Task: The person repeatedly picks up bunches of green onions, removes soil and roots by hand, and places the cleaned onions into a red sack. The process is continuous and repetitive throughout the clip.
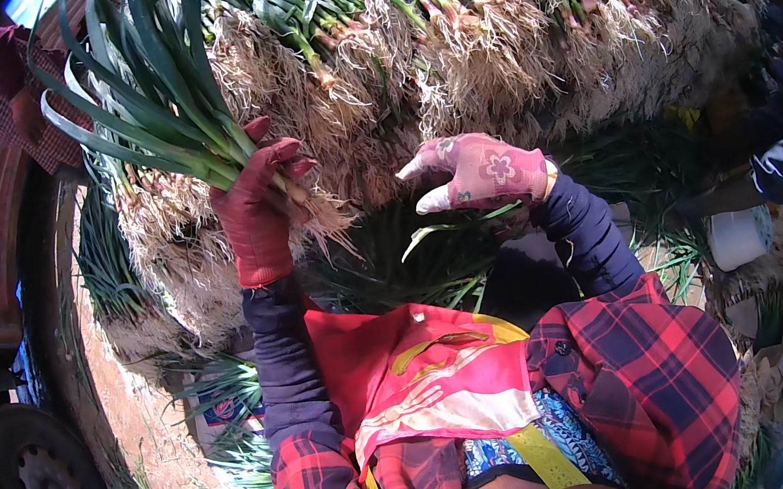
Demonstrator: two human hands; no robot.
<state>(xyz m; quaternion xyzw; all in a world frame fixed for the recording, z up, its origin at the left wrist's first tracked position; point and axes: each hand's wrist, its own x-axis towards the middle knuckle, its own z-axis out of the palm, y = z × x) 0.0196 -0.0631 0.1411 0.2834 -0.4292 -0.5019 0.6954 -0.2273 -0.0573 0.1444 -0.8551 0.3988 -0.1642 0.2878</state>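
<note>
My left hand (pixel 257 206), in a red glove, grips a bunch of green onions (pixel 200 140) by the stems just above the roots. Their long leaves fan up and to the left, and pale roots (pixel 329 219) hang out past my fingers. To the right, my right hand (pixel 482 172) wears a pink flower-patterned glove with white fingertips. Its thumb and forefinger are apart with nothing between them. A loose strip of green leaf (pixel 459 224) shows just below that hand; whether it touches the glove I cannot tell. Ahead lies a long stack of rooted green onions (pixel 484 47), roots facing me.
Cut leaves (pixel 407 250) lie heaped in shade before my apron (pixel 422 366). At right stands a white bucket (pixel 741 237). Another person in a checked garment (pixel 47 104) is at upper left, above a vehicle wheel (pixel 51 486). Bare ground (pixel 159 453) stretches along the left.
</note>
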